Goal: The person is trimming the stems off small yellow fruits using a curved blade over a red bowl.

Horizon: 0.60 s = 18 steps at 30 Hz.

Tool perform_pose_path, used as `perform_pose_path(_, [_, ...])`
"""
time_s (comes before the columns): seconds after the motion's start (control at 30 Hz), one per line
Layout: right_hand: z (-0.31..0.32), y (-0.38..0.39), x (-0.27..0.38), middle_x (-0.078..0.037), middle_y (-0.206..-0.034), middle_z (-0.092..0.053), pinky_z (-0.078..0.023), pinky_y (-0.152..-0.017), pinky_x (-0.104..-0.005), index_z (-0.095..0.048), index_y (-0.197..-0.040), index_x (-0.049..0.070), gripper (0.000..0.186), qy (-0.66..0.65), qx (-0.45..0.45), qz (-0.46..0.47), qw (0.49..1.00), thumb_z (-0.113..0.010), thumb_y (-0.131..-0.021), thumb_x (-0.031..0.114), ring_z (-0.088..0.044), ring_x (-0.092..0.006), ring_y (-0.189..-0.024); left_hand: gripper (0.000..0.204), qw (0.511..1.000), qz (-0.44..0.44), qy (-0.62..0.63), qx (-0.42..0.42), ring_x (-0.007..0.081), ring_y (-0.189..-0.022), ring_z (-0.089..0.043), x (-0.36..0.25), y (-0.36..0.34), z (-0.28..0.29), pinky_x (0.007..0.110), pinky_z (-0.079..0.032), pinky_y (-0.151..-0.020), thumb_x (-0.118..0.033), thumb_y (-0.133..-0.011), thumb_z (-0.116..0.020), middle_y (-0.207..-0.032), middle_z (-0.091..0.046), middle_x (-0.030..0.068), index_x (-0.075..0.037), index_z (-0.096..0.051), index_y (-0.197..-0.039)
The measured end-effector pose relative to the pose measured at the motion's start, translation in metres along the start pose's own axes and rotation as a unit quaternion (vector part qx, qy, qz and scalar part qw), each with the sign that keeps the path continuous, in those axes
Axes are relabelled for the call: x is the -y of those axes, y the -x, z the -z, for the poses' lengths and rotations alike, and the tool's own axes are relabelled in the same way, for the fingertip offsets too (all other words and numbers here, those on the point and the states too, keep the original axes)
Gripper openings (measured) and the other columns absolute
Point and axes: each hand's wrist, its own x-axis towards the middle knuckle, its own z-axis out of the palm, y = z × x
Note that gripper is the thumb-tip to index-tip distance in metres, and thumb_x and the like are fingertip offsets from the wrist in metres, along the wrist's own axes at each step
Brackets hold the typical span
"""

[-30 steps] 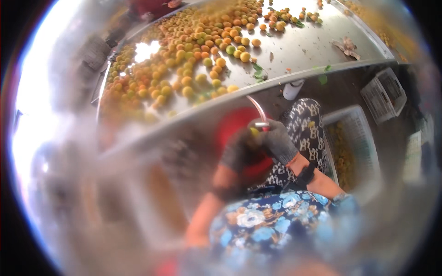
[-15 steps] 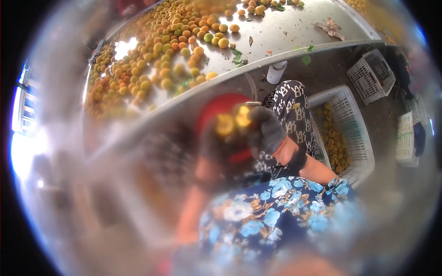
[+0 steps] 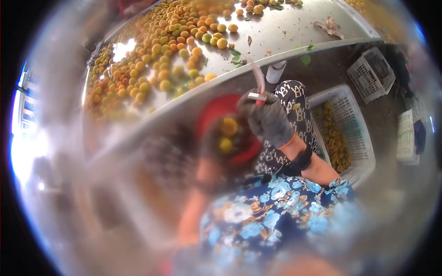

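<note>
My right hand, in a dark grey glove, is closed around a small knife with a pale curved blade and a bit of red near the grip. The blade points up, away from me. Lower left of it, my left hand is dark-gloved and badly blurred. At its fingers are two yellow-orange apricot pieces, one above the other; whether they are halves is not clear. Behind and beneath both hands sits a red bowl, its inside mostly hidden.
Apricots cover the left of the metal table, with leaves and a crumpled glove farther right. A white crate holding cut apricots stands at my right. Beyond it are another crate and a pale basket. A white cylinder stands under the table edge.
My right hand has drawn up and away from my left, and the knife shows more fully. The two apricot pieces, side by side before, now sit one above the other.
</note>
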Motion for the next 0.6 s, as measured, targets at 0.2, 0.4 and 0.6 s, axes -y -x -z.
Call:
perform_pose_path(0.2, [-0.009,-0.008,0.028,0.001,-0.062,-0.058,-0.038,-0.041,-0.0212,-0.067,-0.097,0.004,0.014,-0.101,-0.077,0.068,0.989,-0.076,-0.088,0.010,-0.051,-0.0066,-0.045,0.048,0.996,0.025,-0.017,-0.086,0.0189,-0.058,-0.058,0.015,0.009,-0.037,0.025,-0.046,-0.044,-0.051,-0.098,-0.056,-0.089,-0.064,0.0134,-0.007,-0.059,-0.117])
perform_pose_path(0.4, [-0.018,-0.006,0.029,0.000,-0.075,-0.065,-0.042,-0.047,-0.0210,-0.068,-0.097,0.004,0.016,-0.108,-0.091,0.124,0.982,-0.078,-0.084,0.006,-0.055,-0.0052,-0.054,0.051,0.994,-0.013,-0.052,0.098,0.0178,-0.056,-0.056,0.018,0.000,-0.034,0.026,-0.043,-0.043,-0.055,-0.097,-0.055,-0.085,-0.061,0.0116,-0.008,-0.056,-0.114])
perform_pose_path(0.6, [-0.016,-0.010,0.023,-0.001,-0.086,-0.069,-0.051,-0.064,-0.0225,-0.068,-0.097,0.004,0.019,-0.051,-0.084,0.237,0.966,-0.080,-0.081,0.002,-0.062,-0.0075,-0.074,0.048,0.998,-0.016,-0.051,0.038,0.0175,-0.054,-0.055,0.033,-0.012,-0.032,0.027,-0.041,-0.042,-0.055,-0.097,-0.055,-0.080,-0.060,0.0092,-0.008,-0.056,-0.109])
